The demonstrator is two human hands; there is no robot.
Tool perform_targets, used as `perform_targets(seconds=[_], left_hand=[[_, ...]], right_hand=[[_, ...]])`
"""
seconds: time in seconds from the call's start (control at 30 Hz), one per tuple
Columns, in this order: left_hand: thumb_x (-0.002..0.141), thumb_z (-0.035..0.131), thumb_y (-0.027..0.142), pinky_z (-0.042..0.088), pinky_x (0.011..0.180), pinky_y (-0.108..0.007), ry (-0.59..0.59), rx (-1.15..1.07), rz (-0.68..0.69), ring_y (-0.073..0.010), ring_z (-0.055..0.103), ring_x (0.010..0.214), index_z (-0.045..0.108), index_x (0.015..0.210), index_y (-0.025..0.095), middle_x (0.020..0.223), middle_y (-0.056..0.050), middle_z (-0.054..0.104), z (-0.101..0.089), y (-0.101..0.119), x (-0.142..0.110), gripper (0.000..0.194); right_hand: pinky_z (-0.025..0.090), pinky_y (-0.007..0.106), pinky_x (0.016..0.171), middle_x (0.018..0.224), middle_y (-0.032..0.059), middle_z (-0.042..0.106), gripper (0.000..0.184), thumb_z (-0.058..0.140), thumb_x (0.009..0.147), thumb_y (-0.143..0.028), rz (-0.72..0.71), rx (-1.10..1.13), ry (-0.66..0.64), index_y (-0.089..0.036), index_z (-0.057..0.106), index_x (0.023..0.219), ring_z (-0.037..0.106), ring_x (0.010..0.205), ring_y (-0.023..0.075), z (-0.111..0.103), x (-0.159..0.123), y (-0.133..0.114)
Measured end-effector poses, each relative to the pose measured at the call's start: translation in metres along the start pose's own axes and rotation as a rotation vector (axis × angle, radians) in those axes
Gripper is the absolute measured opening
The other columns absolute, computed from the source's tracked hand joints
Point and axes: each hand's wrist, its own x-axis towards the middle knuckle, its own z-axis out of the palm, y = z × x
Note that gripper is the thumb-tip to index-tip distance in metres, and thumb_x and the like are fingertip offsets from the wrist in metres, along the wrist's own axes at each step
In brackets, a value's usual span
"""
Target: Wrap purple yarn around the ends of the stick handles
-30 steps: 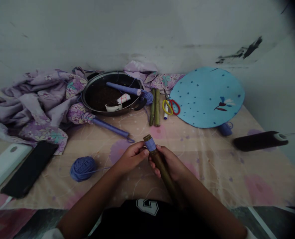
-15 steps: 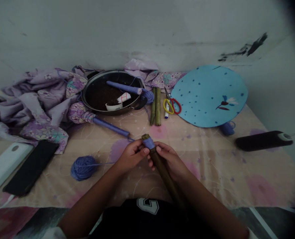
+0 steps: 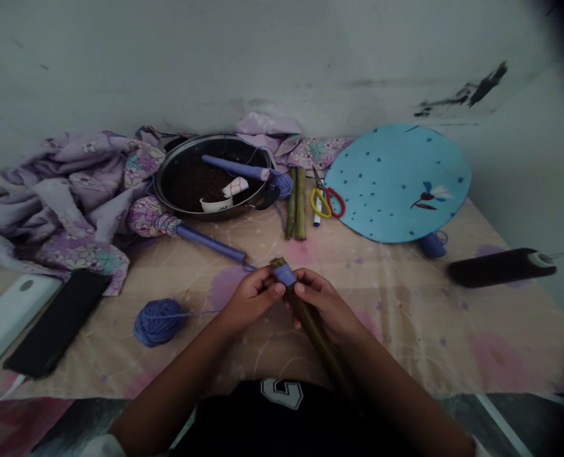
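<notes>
The person's left hand point(image 3: 250, 298) and right hand point(image 3: 323, 303) are closing together around a brown bamboo tube point(image 3: 317, 343), near its upper end. The tube is slanting from the grip down toward the person's chest, and its cut top point(image 3: 276, 261) is sticking out just above the hands. A band of blue yarn point(image 3: 284, 275) is sitting right at the grip, wound around the tube. The left fingers are pressing against the side of this band, while the right fingers are curling around the tube just below it, so neither hand is spread open. A thin yarn strand point(image 3: 200, 311) is running from the left side of the grip to a ball of blue yarn point(image 3: 159, 322), which is lying on the floral bedsheet point(image 3: 408, 330) just left of the hands.

Beyond the grip, a steel pan point(image 3: 181, 212) is holding a yarn-wrapped stick point(image 3: 234, 168). Two green bamboo pieces point(image 3: 295, 203) and scissors with yellow and red handles point(image 3: 327, 203) are lying farther ahead. A round blue card point(image 3: 396, 184) is resting ahead and to the right, and a black phone point(image 3: 56, 324) is lying well to the left.
</notes>
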Motion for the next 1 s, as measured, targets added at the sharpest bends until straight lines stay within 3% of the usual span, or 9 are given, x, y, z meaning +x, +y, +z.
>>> perform_targets(seconds=[0.17, 0.37, 0.53, 0.73, 1.0], left_hand=[[0.081, 0.059, 0.043, 0.043, 0.055, -0.025, -0.116, -0.159, -0.041, -0.0126, 0.057, 0.054, 0.053, 0.096, 0.014, 0.063, 0.000, 0.059, 0.0017, -0.0043, -0.0013, 0.034], [0.076, 0.065, 0.043, 0.042, 0.061, -0.021, 0.032, 0.029, -0.021, -0.0120, 0.057, 0.067, 0.059, 0.094, 0.011, 0.072, -0.001, 0.060, -0.0010, 0.0010, 0.0010, 0.037], [0.079, 0.063, 0.041, 0.045, 0.058, -0.022, -0.029, -0.058, -0.020, -0.0112, 0.057, 0.060, 0.057, 0.097, 0.012, 0.068, 0.000, 0.058, 0.0005, 0.0008, 0.0026, 0.034], [0.082, 0.060, 0.036, 0.047, 0.051, -0.024, -0.102, -0.206, -0.012, -0.0088, 0.054, 0.050, 0.054, 0.095, 0.013, 0.064, 0.003, 0.052, 0.0031, -0.0024, 0.0026, 0.027], [0.079, 0.063, 0.040, 0.044, 0.060, -0.022, 0.015, 0.021, 0.041, -0.0122, 0.058, 0.065, 0.059, 0.097, 0.012, 0.072, -0.002, 0.061, 0.0003, 0.0021, 0.0026, 0.034]], right_hand=[[0.052, 0.021, 0.043, 0.067, 0.0043, 0.064, 0.026, 0.064, 0.078, -0.038, 0.035, 0.018, -0.011, -0.013, 0.063, 0.084, 0.062, 0.056, 0.0138, -0.0015, 0.0004, 0.0006], [0.048, 0.017, 0.040, 0.072, -0.0021, 0.058, 0.031, 0.075, 0.069, -0.031, 0.006, -0.023, -0.012, -0.018, 0.058, 0.091, 0.053, 0.052, 0.0082, 0.0004, 0.0000, 0.0022], [0.051, 0.020, 0.044, 0.069, -0.0001, 0.063, 0.028, 0.075, 0.069, -0.029, -0.026, -0.038, 0.065, -0.017, 0.057, 0.088, 0.060, 0.056, 0.0117, -0.0009, 0.0005, 0.0017], [0.052, 0.023, 0.045, 0.070, 0.0055, 0.067, 0.025, 0.063, 0.079, -0.036, -0.005, -0.004, 0.013, -0.014, 0.061, 0.091, 0.065, 0.058, 0.0152, -0.0010, 0.0000, 0.0010], [0.051, 0.018, 0.042, 0.070, -0.0030, 0.059, 0.034, 0.077, 0.067, -0.029, -0.056, -0.024, 0.030, -0.019, 0.055, 0.091, 0.057, 0.056, 0.0096, -0.0002, 0.0012, 0.0023]])
